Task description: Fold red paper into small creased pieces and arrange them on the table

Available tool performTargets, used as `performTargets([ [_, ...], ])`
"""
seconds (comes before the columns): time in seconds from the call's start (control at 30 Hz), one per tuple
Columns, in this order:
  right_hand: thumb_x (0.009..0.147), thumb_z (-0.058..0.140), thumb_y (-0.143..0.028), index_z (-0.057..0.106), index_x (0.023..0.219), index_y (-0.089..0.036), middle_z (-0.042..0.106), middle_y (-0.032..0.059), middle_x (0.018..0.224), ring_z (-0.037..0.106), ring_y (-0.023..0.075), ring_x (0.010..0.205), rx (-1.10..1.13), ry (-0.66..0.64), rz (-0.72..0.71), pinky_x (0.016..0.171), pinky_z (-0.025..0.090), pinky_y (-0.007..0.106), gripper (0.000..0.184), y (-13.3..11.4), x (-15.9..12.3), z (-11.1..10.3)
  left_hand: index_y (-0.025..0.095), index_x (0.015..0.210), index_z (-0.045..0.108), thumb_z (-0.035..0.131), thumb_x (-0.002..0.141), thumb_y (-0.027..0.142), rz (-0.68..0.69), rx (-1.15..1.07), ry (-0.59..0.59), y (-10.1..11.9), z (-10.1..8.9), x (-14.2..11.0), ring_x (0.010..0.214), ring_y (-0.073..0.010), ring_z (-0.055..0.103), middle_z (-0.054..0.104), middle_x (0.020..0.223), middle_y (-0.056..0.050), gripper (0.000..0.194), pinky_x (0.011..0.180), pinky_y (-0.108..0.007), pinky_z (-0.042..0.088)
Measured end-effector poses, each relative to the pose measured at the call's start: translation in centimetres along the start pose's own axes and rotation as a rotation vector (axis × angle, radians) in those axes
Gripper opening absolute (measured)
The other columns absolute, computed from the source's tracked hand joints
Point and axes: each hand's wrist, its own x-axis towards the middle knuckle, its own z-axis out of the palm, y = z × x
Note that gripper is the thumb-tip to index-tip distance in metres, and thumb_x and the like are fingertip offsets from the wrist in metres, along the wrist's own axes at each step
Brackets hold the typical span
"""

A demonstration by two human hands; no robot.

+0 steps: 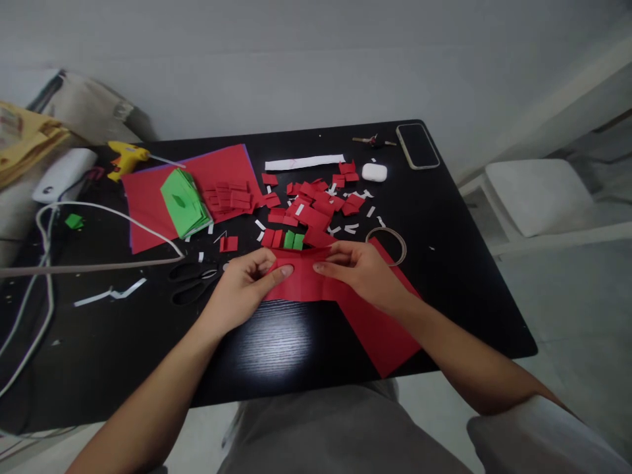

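Observation:
Between both hands I hold a piece of red paper [302, 284] with a crease down its middle and a folded upper edge. My left hand [247, 283] pinches its left side, thumb on the front face. On the right side my right hand [360, 270] grips the upper edge between thumb and fingers. Beneath my right forearm lies a larger red sheet [380, 336]. Just beyond the held paper are many small folded red pieces [311, 204] and a folded green piece [294, 240]. Black-handled scissors [190, 283] rest beside my left hand.
Farther left are a green paper stack [182, 204], large red sheets [148, 217], a yellow glue gun [126, 158] and a white cable [113, 268]. Toward the back lie a white strip [303, 162], a white case [374, 172], keys [374, 141] and a phone [418, 146]. A tape ring [402, 247] is near my right hand.

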Motion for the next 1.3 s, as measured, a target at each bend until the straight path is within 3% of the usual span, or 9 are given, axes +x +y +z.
performTargets([
  [0.17, 0.074, 0.092, -0.043, 0.077, 0.078, -0.019, 0.07, -0.0029, 0.07, 0.06, 0.0108, 0.063, 0.011, -0.046, 0.028, 0.061, 0.046, 0.026, 0.029, -0.1, 0.2, -0.2, 0.019, 0.071, 0.061, 0.079, 0.087, 0.052, -0.033, -0.061, -0.054, 0.7, 0.0, 0.1, 0.053, -0.0101, 0.045, 0.052, 0.06, 0.004, 0.041, 0.05, -0.024, 0.038],
  [0.3, 0.072, 0.093, -0.043, 0.076, 0.072, -0.018, 0.067, -0.0037, 0.066, 0.056, 0.0093, 0.06, -0.007, -0.026, 0.008, 0.059, 0.044, 0.026, 0.03, -0.1, 0.3, -0.2, 0.019, 0.07, 0.061, 0.08, 0.087, 0.05, -0.016, -0.032, -0.048, 0.5, 0.0, 0.1, 0.049, -0.0088, 0.039, 0.047, 0.056, 0.006, 0.04, 0.048, -0.023, 0.033],
  [0.53, 0.077, 0.09, -0.044, 0.079, 0.079, -0.02, 0.077, 0.0008, 0.073, 0.069, 0.0149, 0.067, -0.113, -0.028, -0.036, 0.065, 0.052, 0.028, 0.027, 0.6, 0.1, 0.1, 0.021, 0.092, 0.074, 0.078, 0.088, 0.04, 0.026, 0.016, -0.06, -0.4, 0.2, 0.0, 0.055, -0.0145, 0.057, 0.065, 0.065, 0.002, 0.02, 0.051, -0.026, 0.044],
  [0.67, 0.083, 0.086, -0.043, 0.08, 0.093, -0.02, 0.082, 0.0038, 0.087, 0.078, 0.0187, 0.079, -0.075, -0.031, -0.147, 0.073, 0.061, 0.031, 0.026, 1.2, -0.3, 1.0, 0.02, 0.091, 0.076, 0.079, 0.083, 0.027, 0.127, 0.064, -0.046, 0.0, 0.6, -0.1, 0.07, -0.016, 0.068, 0.076, 0.081, -0.001, 0.011, 0.062, -0.025, 0.052],
  [0.83, 0.082, 0.089, -0.04, 0.072, 0.092, -0.022, 0.082, 0.0027, 0.088, 0.08, 0.0196, 0.083, -0.026, 0.053, -0.297, 0.078, 0.066, 0.032, 0.027, 1.4, -1.0, 1.7, 0.019, 0.085, 0.075, 0.078, 0.084, 0.025, 0.252, 0.127, 0.024, 0.8, 0.5, -0.5, 0.068, -0.015, 0.068, 0.077, 0.078, -0.001, 0.007, 0.063, -0.023, 0.052],
  [1.0, 0.086, 0.086, -0.039, 0.076, 0.088, -0.023, 0.083, 0.0036, 0.092, 0.08, 0.0206, 0.089, -0.094, 0.076, -0.445, 0.085, 0.066, 0.035, 0.019, 0.9, -1.4, 1.6, 0.02, 0.086, 0.076, 0.076, 0.084, 0.025, 0.308, 0.179, 0.041, 0.9, 0.2, -0.7, 0.068, -0.0158, 0.07, 0.079, 0.079, -0.002, 0.005, 0.064, -0.024, 0.055],
  [1.3, 0.086, 0.086, -0.034, 0.078, 0.088, -0.024, 0.082, 0.0022, 0.089, 0.079, 0.0199, 0.085, -0.152, 0.104, -0.47, 0.08, 0.065, 0.033, 0.013, 0.9, -1.5, 1.5, 0.019, 0.085, 0.076, 0.076, 0.085, 0.025, 0.311, 0.201, 0.053, 0.9, 0.3, -0.8, 0.067, -0.0158, 0.071, 0.079, 0.079, -0.003, 0.006, 0.062, -0.024, 0.055],
])
